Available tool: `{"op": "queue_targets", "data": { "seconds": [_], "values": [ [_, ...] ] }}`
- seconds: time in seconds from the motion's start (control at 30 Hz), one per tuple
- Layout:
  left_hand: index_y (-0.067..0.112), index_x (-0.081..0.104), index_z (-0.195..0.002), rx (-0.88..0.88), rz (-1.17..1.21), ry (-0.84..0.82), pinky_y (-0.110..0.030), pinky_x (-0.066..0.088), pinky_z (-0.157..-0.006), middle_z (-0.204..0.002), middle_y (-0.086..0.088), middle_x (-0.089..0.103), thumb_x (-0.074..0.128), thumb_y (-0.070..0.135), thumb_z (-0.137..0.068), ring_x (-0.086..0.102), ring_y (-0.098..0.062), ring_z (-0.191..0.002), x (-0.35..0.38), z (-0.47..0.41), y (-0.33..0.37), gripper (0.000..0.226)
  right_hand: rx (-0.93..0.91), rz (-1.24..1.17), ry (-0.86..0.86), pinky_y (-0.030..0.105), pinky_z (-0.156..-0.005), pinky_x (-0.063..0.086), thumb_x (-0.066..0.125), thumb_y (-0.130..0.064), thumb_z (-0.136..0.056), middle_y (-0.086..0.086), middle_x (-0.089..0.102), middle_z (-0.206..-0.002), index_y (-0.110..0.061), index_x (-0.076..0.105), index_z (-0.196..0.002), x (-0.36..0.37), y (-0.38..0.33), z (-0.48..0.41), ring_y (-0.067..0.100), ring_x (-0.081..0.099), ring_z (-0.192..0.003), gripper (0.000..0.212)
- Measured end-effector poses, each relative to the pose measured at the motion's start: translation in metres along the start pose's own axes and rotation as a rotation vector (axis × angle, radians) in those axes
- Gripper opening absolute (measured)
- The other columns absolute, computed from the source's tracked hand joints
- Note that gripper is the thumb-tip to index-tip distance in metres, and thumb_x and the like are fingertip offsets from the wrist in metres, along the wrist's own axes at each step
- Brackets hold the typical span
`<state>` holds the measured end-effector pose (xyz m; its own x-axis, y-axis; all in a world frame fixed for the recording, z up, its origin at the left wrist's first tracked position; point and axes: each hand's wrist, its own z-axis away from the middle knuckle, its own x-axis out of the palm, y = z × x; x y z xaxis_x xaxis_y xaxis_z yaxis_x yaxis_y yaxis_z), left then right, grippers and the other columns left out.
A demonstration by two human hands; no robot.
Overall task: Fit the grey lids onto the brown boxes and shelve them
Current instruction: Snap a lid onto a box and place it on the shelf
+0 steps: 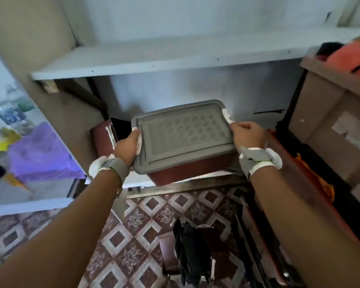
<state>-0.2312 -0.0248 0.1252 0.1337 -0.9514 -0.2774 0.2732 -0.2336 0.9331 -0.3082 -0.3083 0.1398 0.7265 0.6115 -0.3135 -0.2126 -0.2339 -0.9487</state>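
At far left, a second brown box [101, 138] sits on the lower shelf [133, 181] against the side panel, open, with no lid visible. The left hand [126, 146] grips the left edge of the grey lid [183, 132], fingers closed over the white latch [139, 142]. The lid is seated on the brown box [187, 172], which is tilted and held over the front edge of the lower shelf; whether it touches the shelf cannot be told. The right hand [248, 134] is closed on the lid's right edge, just below the other white latch [227, 117]. Both wrists carry grey straps. An upper shelf [154, 59] runs above. At right stands a cardboard carton [328, 113].
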Motion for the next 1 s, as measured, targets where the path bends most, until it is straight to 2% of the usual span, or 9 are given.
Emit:
{"op": "queue_targets", "data": {
  "seconds": [0.13,0.23,0.33,0.4,0.47,0.57,0.67,0.8,1.0],
  "values": [
    [0.011,0.064,-0.115,0.085,0.098,0.018,-0.032,0.048,-0.091,-0.113,0.000,0.064,0.059,0.060,-0.079,0.061,-0.023,-0.099,-0.023,0.036,0.057,0.061,-0.039,-0.248,0.080,0.020,-0.068,0.037,0.061,-0.026,-0.087,-0.004,0.061,-0.092,-0.017,0.066,-0.102,-0.024,-0.061,0.013,0.014,0.053,-0.081,0.018],
    [0.007,0.065,-0.102,0.117,0.187,0.025,-0.031,0.052,-0.073,-0.090,-0.003,0.063,0.055,0.040,-0.095,0.060,-0.022,-0.083,-0.037,0.049,0.089,0.036,-0.061,-0.460,0.127,0.007,-0.049,0.036,0.058,-0.021,-0.088,-0.011,0.057,-0.085,-0.018,0.060,-0.108,-0.035,-0.102,0.021,0.004,0.051,-0.069,0.021],
    [0.011,0.061,-0.085,0.166,0.267,0.025,-0.021,0.049,-0.046,-0.078,-0.001,0.061,0.052,0.035,-0.097,0.058,-0.015,-0.066,-0.049,0.062,0.118,0.028,-0.105,-0.589,0.134,0.007,-0.057,0.037,0.061,-0.022,-0.085,-0.004,0.053,-0.112,-0.014,0.050,-0.119,-0.035,-0.141,0.028,0.008,0.052,-0.083,0.037],
    [0.009,0.064,-0.096,0.179,0.321,0.030,-0.021,0.054,-0.051,-0.085,-0.006,0.067,0.053,0.036,-0.094,0.065,-0.020,-0.071,-0.055,0.064,0.135,0.029,-0.145,-0.576,0.108,0.009,-0.067,0.041,0.064,-0.025,-0.082,0.002,0.044,-0.128,-0.011,0.047,-0.126,-0.027,-0.166,0.036,0.016,0.052,-0.098,0.050],
    [0.013,0.066,-0.107,0.161,0.427,0.027,-0.038,0.060,-0.065,-0.093,-0.009,0.072,0.057,0.043,-0.087,0.070,-0.028,-0.080,-0.059,0.068,0.151,0.037,-0.174,-0.521,0.055,0.023,-0.090,0.044,0.067,-0.032,-0.078,0.006,0.034,-0.142,-0.009,0.042,-0.137,-0.014,-0.186,0.046,0.022,0.048,-0.118,0.068],
    [0.016,0.061,-0.092,0.146,0.511,0.033,-0.046,0.060,-0.054,-0.091,-0.010,0.067,0.054,0.039,-0.091,0.068,-0.028,-0.076,-0.056,0.074,0.175,0.025,-0.190,-0.454,-0.089,0.039,-0.106,0.040,0.065,-0.039,-0.074,0.006,0.021,-0.150,-0.013,0.038,-0.142,0.012,-0.209,0.066,0.028,0.043,-0.127,0.078],
    [0.014,0.059,-0.090,0.161,0.590,0.064,-0.053,0.061,-0.065,-0.100,-0.010,0.063,0.052,0.045,-0.090,0.066,-0.031,-0.087,-0.052,0.081,0.193,0.032,-0.195,-0.423,-0.232,0.043,-0.103,0.041,0.062,-0.035,-0.078,0.007,0.031,-0.143,-0.017,0.042,-0.136,0.040,-0.225,0.088,0.030,0.048,-0.117,0.064],
    [0.016,0.060,-0.099,0.131,0.597,0.156,-0.051,0.058,-0.077,-0.110,-0.012,0.063,0.050,0.067,-0.061,0.063,-0.035,-0.099,-0.065,0.052,0.197,0.064,-0.220,-0.480,-0.333,0.046,-0.087,0.052,0.059,-0.032,-0.073,0.007,0.061,-0.113,-0.018,0.054,-0.106,0.068,-0.240,0.095,0.029,0.060,-0.095,0.036],
    [0.022,0.051,-0.088,0.253,0.484,0.277,-0.037,0.050,-0.085,-0.086,0.005,0.056,0.068,0.057,-0.070,0.057,-0.016,-0.081,-0.116,0.021,0.194,0.043,-0.089,-0.490,-0.467,0.050,-0.084,0.054,0.059,-0.023,-0.078,0.003,0.064,-0.091,-0.020,0.058,-0.086,0.111,-0.268,0.079,0.025,0.063,-0.082,0.008]
  ]
}}
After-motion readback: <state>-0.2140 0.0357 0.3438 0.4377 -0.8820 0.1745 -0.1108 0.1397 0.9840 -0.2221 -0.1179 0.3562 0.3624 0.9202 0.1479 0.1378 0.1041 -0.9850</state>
